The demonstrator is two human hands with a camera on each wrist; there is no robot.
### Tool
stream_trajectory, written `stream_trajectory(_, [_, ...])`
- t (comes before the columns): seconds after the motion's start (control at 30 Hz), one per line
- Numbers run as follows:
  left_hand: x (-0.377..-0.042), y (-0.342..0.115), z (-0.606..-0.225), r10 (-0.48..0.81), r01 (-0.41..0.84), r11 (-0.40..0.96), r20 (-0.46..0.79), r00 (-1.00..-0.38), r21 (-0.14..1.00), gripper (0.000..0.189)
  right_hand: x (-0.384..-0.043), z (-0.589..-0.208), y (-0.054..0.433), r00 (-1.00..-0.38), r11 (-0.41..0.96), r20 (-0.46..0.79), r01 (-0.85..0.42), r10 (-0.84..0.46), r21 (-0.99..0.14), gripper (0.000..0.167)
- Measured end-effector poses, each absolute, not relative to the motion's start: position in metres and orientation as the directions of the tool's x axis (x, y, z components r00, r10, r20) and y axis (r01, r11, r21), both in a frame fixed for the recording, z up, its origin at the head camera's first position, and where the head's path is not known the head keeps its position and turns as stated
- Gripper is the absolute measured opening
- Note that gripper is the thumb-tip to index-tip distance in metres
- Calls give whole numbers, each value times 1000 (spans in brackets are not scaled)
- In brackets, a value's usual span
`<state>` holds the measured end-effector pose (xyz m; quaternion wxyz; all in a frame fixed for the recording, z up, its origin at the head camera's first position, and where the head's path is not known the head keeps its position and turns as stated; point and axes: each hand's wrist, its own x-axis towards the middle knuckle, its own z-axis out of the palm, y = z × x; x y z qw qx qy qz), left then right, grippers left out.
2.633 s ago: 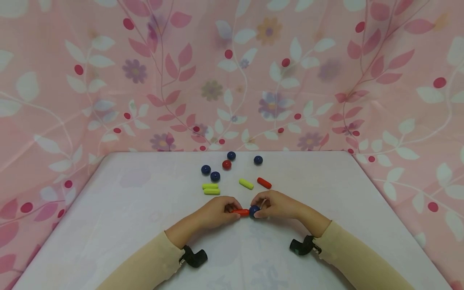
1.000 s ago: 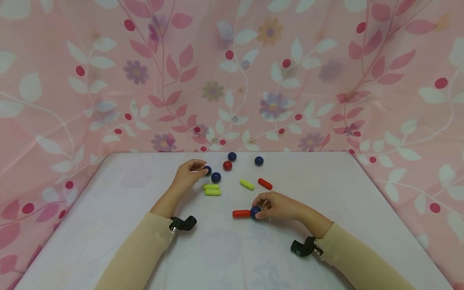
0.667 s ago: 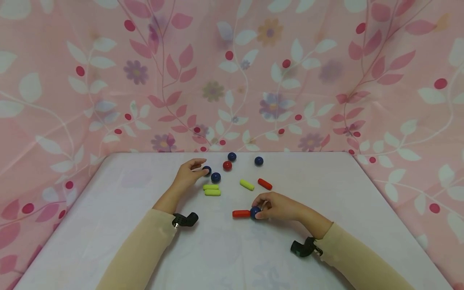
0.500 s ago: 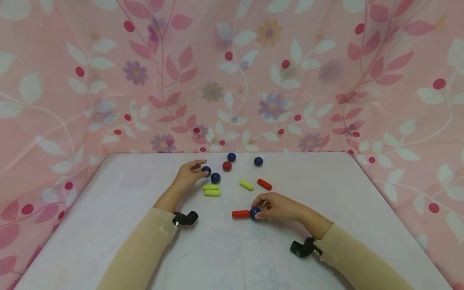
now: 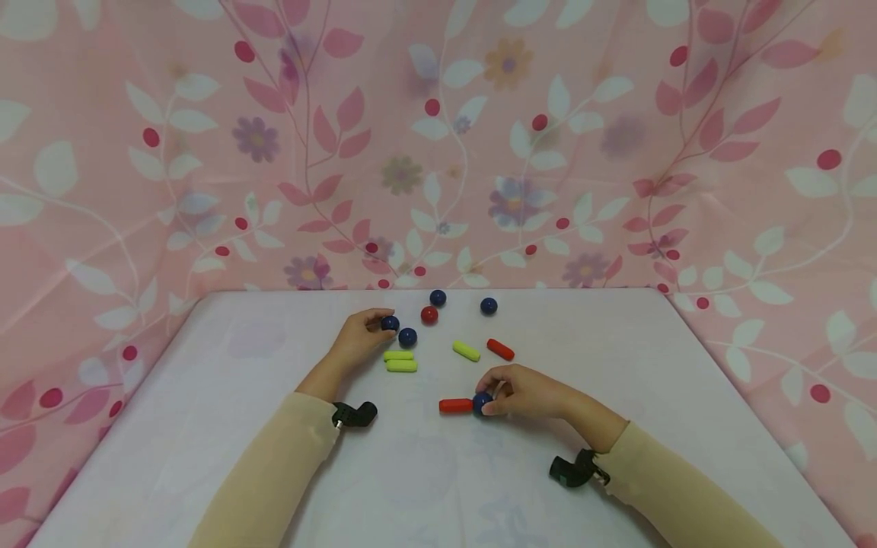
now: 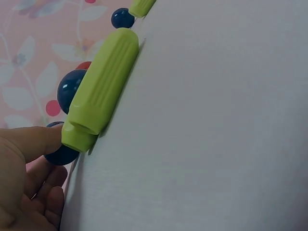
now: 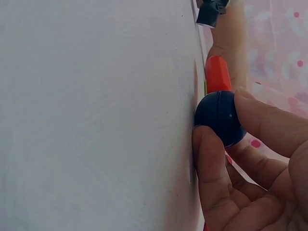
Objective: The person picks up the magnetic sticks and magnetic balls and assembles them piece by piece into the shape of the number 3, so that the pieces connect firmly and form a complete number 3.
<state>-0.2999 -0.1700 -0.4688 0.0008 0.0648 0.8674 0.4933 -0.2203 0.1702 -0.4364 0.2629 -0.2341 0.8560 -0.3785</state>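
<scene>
In the head view my right hand [image 5: 526, 391] pinches a dark blue ball [image 5: 483, 403], and a red ridged stick [image 5: 455, 406] joins its left side. The right wrist view shows thumb and fingers on this blue ball [image 7: 219, 118], with the red stick [image 7: 217, 74] behind it. My left hand [image 5: 359, 339] holds another blue ball [image 5: 390, 323] at the far left of the group, thumb in front and fingers behind. In the left wrist view that blue ball [image 6: 62, 153] is partly hidden by the thumb and a lime-green stick [image 6: 103, 82].
Close to my left hand lie a loose blue ball [image 5: 407, 337] and two green sticks [image 5: 401, 365]. Farther back are a red ball [image 5: 428, 315] and blue balls [image 5: 438, 297] [image 5: 489, 306]. A green stick [image 5: 466, 351] and a red stick [image 5: 500, 349] lie mid-table.
My left hand has let go of the red stick and moved up-left to the far-left blue ball; its fingers have now come down around that ball. My right hand keeps its place.
</scene>
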Motion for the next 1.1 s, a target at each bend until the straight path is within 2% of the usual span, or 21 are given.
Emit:
stream_trajectory(0.27, [-301,-168,-472,99,136,523,98,-990,841,40,-219,-435,170,-756,608,-273,-201,-595,-768,29])
stream_trajectory(0.57, [-298,-166,-470,82,111,531,79,-993,840,40,-220,-436,170,-755,606,-273,-201,-597,-769,29])
stream_trajectory(0.87, [-292,-173,-470,60,116,486,99,-993,866,43,-219,-435,169,-760,610,-270,-202,-592,-766,29])
stream_trajectory(1.1, [-282,-175,-463,55,72,444,53,-997,893,47,-220,-437,170,-764,616,-275,-195,-583,-763,29])
